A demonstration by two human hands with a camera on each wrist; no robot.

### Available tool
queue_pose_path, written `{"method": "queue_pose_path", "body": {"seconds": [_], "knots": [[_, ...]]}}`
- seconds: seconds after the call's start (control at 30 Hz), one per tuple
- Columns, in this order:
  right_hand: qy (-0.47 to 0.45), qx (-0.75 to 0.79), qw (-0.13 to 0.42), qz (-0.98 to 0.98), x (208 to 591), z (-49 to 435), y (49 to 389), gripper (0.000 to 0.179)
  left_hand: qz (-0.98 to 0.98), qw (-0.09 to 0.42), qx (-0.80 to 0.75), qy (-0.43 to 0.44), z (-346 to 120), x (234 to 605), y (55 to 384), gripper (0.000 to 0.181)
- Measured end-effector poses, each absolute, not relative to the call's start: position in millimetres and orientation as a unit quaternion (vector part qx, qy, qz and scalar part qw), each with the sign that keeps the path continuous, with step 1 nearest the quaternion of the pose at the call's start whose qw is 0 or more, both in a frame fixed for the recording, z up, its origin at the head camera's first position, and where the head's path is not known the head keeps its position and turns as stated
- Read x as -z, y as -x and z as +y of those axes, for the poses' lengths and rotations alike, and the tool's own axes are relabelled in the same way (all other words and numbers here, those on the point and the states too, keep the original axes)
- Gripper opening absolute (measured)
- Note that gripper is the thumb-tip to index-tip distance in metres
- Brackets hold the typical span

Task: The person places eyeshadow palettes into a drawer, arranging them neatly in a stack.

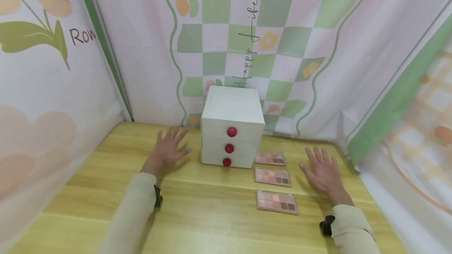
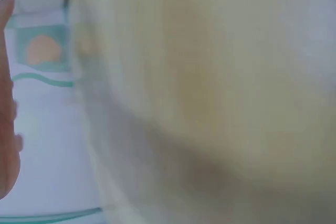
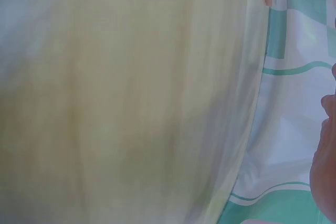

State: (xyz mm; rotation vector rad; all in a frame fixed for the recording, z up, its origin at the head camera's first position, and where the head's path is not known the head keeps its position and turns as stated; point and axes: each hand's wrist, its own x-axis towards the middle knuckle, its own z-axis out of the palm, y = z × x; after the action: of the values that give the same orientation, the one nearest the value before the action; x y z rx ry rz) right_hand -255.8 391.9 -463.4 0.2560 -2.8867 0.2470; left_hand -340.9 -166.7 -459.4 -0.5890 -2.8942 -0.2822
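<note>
A white box of three drawers with round red knobs stands at the back of the table, its drawers closed. To its left is my left hand, fingers spread and holding nothing. My right hand lies to the right, also spread and holding nothing. Between the box and that hand, three eyeshadow palettes form a column: a far one, a middle one and a near one. Each wrist view catches only part of its hand, the left one and the right one.
The wooden table ends at the back against a patterned curtain. More curtain cloth hangs along the left and right sides. Dark wrist devices sit at both cuffs.
</note>
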Motion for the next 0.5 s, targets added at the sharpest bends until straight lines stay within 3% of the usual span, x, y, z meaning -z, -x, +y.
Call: {"method": "queue_pose_path", "body": {"seconds": [0.23, 0.5], "knots": [[-0.1, -0.097, 0.127, -0.982, 463.2, 385.3, 255.0, 0.073, -0.94, 0.106, 0.238, 0.221, -151.3, 418.0, 341.1, 0.096], [-0.113, -0.102, 0.132, -0.979, 461.0, 374.8, 252.4, 0.074, -0.812, 0.105, 0.51, 0.263, -125.0, 387.7, 340.5, 0.06]]}}
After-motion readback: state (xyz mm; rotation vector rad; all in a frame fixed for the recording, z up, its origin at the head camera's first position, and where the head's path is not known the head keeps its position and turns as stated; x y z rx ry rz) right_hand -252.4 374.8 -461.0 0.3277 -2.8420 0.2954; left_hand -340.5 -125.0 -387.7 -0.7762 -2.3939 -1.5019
